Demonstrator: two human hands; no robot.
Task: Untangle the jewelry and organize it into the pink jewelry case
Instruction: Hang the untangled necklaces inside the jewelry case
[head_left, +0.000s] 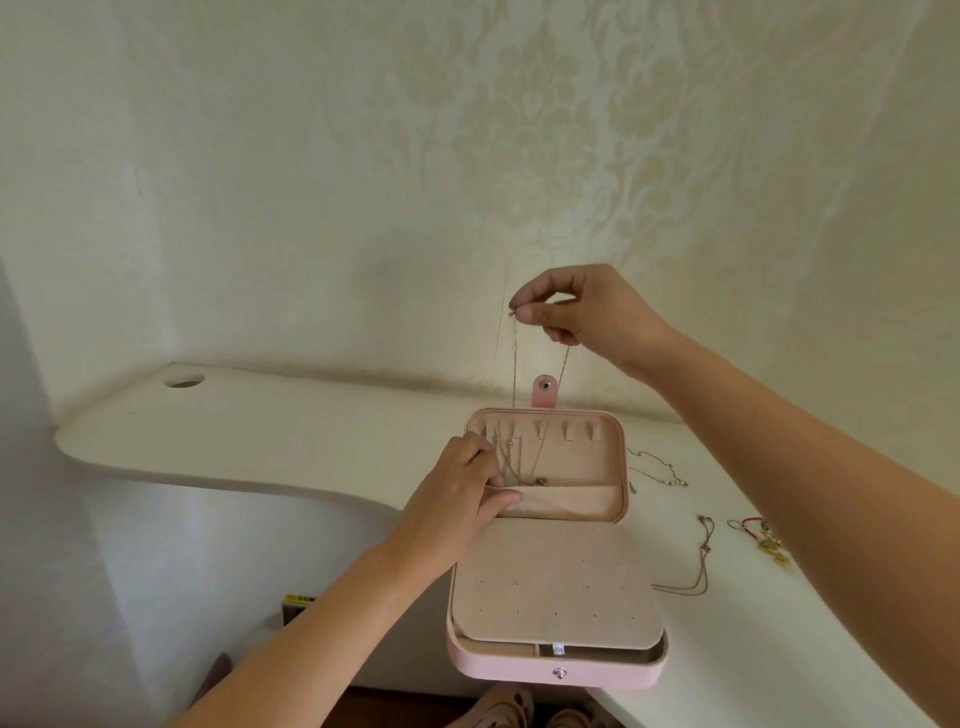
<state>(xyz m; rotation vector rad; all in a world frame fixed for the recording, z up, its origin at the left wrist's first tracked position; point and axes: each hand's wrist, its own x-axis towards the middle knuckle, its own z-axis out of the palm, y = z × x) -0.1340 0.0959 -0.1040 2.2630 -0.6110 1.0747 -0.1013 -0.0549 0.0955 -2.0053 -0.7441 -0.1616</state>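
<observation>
The pink jewelry case (558, 667) lies open on the white desk, its lid flat toward the wall and its front edge hanging over the desk's rim. My right hand (582, 312) is raised above the lid and pinches a thin gold chain (514, 374), which hangs down into the lid next to the row of hooks (569, 432). My left hand (460, 493) holds the edge of the elastic pocket (566, 501) at the lid's lower left. Other chains lie against the lid lining, with their ends at the pocket.
More jewelry lies on the white desk (249, 431) right of the case: a fine chain (657, 467), a looped necklace (698, 566) and a red cord piece with gold charms (763, 538). A round cable hole (184, 382) is at the far left. The patterned wall is close behind.
</observation>
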